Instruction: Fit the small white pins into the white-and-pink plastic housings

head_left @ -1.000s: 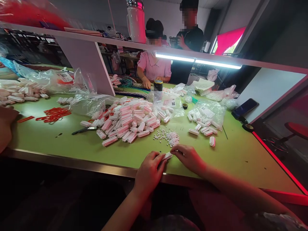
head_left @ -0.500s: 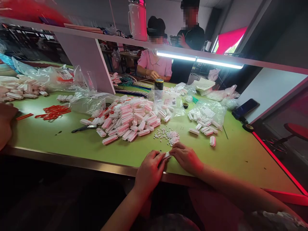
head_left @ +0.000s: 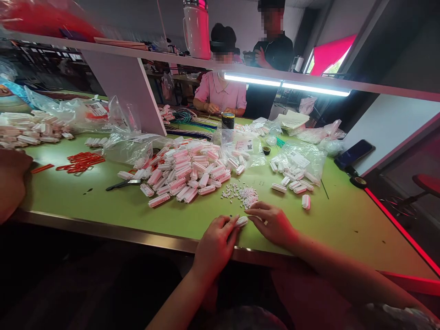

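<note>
My left hand (head_left: 216,240) is closed on a white plastic connector housing (head_left: 242,221), pinched between thumb and fingers just above the table's front edge. One end of the housing sticks out to the right, showing a row of small holes. My right hand (head_left: 273,223) has its fingers stretched out and apart, with the fingertips at the near edge of a heap of tiny white plugs (head_left: 248,197). Nothing can be made out between them. Beyond my left hand lies a big pile of similar white connector housings (head_left: 185,172).
More housings spill from a clear plastic bag (head_left: 311,158) on the right; one housing (head_left: 305,201) stands apart. Scissors (head_left: 123,184) and orange strips (head_left: 82,162) lie left. Another person's hand (head_left: 13,183) rests at the left edge. A lamp (head_left: 285,85) hangs under the shelf; two people are opposite.
My right hand has moved off the connector housing to the small plugs, its fingers spreading. More of the housing in my left hand is now exposed. The view has shifted slightly.
</note>
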A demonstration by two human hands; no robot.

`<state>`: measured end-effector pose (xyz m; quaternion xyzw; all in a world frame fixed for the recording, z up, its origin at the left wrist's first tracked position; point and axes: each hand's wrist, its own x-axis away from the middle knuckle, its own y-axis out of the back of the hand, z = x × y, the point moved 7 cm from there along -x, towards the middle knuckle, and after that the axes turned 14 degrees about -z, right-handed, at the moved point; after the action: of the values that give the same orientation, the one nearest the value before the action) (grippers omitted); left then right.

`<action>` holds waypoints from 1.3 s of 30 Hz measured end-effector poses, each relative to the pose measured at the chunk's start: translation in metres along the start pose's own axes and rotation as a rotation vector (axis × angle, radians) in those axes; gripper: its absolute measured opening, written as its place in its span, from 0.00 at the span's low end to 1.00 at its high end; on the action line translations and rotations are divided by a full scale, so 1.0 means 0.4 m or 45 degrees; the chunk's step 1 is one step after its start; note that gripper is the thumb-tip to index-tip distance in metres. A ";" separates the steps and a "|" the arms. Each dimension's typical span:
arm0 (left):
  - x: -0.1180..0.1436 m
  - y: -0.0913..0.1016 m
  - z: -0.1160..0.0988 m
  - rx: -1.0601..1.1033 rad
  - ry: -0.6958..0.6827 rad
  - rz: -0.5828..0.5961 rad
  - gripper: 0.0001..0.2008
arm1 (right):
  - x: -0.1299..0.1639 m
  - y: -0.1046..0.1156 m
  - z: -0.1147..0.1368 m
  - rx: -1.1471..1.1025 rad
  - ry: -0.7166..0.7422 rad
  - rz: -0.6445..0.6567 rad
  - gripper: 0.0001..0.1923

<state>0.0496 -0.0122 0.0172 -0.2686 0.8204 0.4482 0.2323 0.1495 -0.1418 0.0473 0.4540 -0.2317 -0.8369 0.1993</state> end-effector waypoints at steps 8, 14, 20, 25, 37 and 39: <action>0.005 -0.015 -0.019 -0.290 -0.209 0.196 0.23 | -0.054 0.053 -0.112 0.073 -0.169 -0.119 0.09; 0.005 -0.030 -0.056 -0.598 -0.408 0.327 0.23 | -0.043 0.032 -0.140 0.385 -0.275 0.286 0.06; 0.007 -0.027 -0.057 -0.561 -0.439 0.267 0.23 | -0.026 0.013 -0.128 0.553 -0.283 0.395 0.07; 0.014 -0.017 -0.023 -0.347 -0.273 0.148 0.22 | -0.023 0.008 -0.126 0.573 -0.267 0.364 0.07; 0.006 -0.005 -0.014 -0.189 -0.035 0.041 0.14 | -0.009 -0.028 0.020 0.583 0.309 0.488 0.09; 0.005 -0.002 -0.015 -0.178 -0.036 0.025 0.14 | -0.005 -0.032 0.034 0.669 0.451 0.520 0.10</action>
<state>0.0480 -0.0183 0.0185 -0.2696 0.7863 0.5105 0.2201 0.1372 -0.1273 0.0481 0.5718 -0.4863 -0.6004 0.2758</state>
